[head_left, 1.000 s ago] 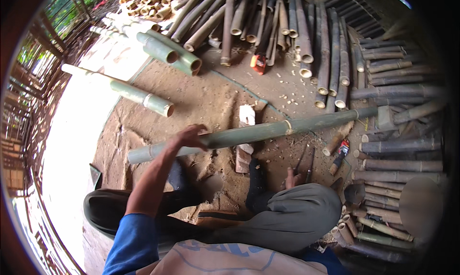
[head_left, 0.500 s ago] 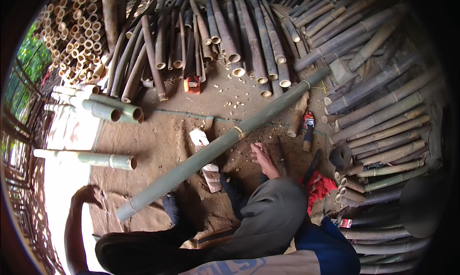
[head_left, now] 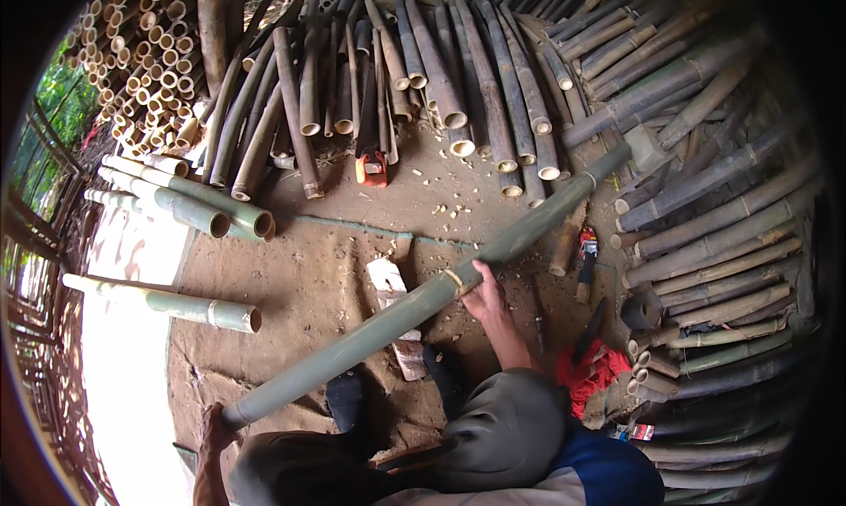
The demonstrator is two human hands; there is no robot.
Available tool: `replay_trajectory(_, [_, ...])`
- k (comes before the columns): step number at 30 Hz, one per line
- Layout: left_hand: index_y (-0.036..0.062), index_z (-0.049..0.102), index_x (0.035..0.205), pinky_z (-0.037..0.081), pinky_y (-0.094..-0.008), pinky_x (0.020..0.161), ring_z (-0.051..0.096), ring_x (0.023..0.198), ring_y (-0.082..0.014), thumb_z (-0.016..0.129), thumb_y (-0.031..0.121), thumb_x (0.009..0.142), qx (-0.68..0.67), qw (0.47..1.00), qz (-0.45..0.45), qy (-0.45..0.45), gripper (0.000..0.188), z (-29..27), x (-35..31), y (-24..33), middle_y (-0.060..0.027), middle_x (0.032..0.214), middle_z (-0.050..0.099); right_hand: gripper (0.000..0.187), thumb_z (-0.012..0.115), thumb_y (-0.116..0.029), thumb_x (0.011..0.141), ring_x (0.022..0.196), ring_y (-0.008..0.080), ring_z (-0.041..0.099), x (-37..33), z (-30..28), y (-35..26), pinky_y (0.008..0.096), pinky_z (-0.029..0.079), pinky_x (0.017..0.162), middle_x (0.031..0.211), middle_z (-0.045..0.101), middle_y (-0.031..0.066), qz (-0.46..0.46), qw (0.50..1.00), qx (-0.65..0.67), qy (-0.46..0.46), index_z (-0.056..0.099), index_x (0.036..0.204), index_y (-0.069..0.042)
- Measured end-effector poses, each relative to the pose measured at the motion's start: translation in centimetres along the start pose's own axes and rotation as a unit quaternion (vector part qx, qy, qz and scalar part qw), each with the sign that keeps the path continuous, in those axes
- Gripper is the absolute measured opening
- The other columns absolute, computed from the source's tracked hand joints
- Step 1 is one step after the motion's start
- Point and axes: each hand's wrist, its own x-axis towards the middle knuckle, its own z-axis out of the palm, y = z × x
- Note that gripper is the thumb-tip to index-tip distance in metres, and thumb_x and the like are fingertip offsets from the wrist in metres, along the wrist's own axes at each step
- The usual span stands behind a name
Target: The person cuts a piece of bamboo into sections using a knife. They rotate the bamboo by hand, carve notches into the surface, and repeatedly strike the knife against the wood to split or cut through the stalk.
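A long green bamboo pole (head_left: 366, 340) slants across the middle, from the near left up to the far right. My left hand (head_left: 215, 428) is closed round its near left end. At a node about midway along, my right hand (head_left: 486, 300) grips the pole from its near side, the thumb showing over the edge. A wooden block (head_left: 408, 352) lies on the ground beneath the pole, partly hidden by it. My dark-covered feet (head_left: 345, 398) rest on either side of that block.
Cut green bamboo lengths (head_left: 216, 310) lie at left. Dark bamboo poles (head_left: 493, 92) are stacked at the back and right. An orange tool (head_left: 372, 168) sits at the back; a red cloth (head_left: 592, 374), a dark blade (head_left: 589, 330) and a short bamboo piece (head_left: 568, 240) are at right.
My left hand has moved right and closed on the pole's near end. My right hand has risen from beside the pole and now grips it. The view has shifted slightly.
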Motion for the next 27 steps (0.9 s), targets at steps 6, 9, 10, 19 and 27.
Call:
replay_trajectory(6, [0.0075, 0.069, 0.118, 0.054, -0.0498, 0.106, 0.061, 0.124, -0.0423, 0.090, -0.006, 0.051, 0.075, 0.952, -0.037, 0.294, 0.072, -0.3, -7.8, -17.9, -0.0158, 0.124, 0.071, 0.055, 0.080, -0.021, 0.097, 0.145, 0.0321, 0.056, -12.1, 5.3, 6.1, 0.0574, 0.040, 0.127, 0.150, 0.064, 0.0127, 0.162, 0.954, -0.022, -0.251, 0.058, 0.146, -0.008])
replay_trajectory(9, [0.0109, 0.070, 0.120, 0.053, -0.0480, 0.108, 0.062, 0.124, -0.0392, 0.090, -0.005, 0.046, 0.008, 0.949, -0.074, 0.307, 0.079, -1.2, -9.8, -15.6, -0.0111, 0.125, 0.072, 0.058, 0.082, -0.019, 0.095, 0.146, 0.0324, 0.057, -15.0, 6.3, 4.3, 0.0582, 0.040, 0.128, 0.150, 0.065, 0.0127, 0.204, 0.922, -0.086, -0.318, 0.060, 0.147, -0.008])
replay_trajectory(10, [0.0132, 0.068, 0.118, 0.053, -0.0476, 0.107, 0.062, 0.122, -0.0390, 0.089, -0.005, 0.046, -0.003, 0.947, -0.074, 0.313, 0.078, -1.6, -11.3, -16.5, -0.0098, 0.123, 0.071, 0.058, 0.083, -0.019, 0.094, 0.146, 0.0326, 0.057, -15.1, 7.6, 4.5, 0.0586, 0.040, 0.128, 0.149, 0.065, 0.0126, 0.219, 0.907, -0.099, -0.346, 0.060, 0.147, -0.008])
replay_trajectory(19, [0.0098, 0.066, 0.118, 0.052, -0.0490, 0.103, 0.061, 0.119, -0.0409, 0.089, -0.002, 0.052, -0.080, 0.933, -0.107, 0.334, 0.071, 5.5, -18.9, -14.6, -0.0117, 0.119, 0.069, 0.069, 0.084, -0.028, 0.093, 0.145, 0.0349, 0.058, -13.6, 13.9, 3.3, 0.0589, 0.044, 0.125, 0.154, 0.061, 0.0127, 0.200, 0.901, -0.186, -0.336, 0.053, 0.153, -0.011])
replay_trajectory(27, [0.0079, 0.071, 0.106, 0.054, -0.0493, 0.100, 0.064, 0.115, -0.0405, 0.085, 0.007, 0.062, -0.138, 0.957, -0.086, 0.240, 0.047, 7.4, -21.5, -3.3, -0.0138, 0.110, 0.072, 0.069, 0.068, -0.055, 0.102, 0.137, 0.0296, 0.059, -2.4, 15.6, 1.6, 0.0510, 0.049, 0.114, 0.151, 0.062, 0.0121, 0.094, 0.948, -0.229, -0.198, 0.054, 0.151, -0.009])
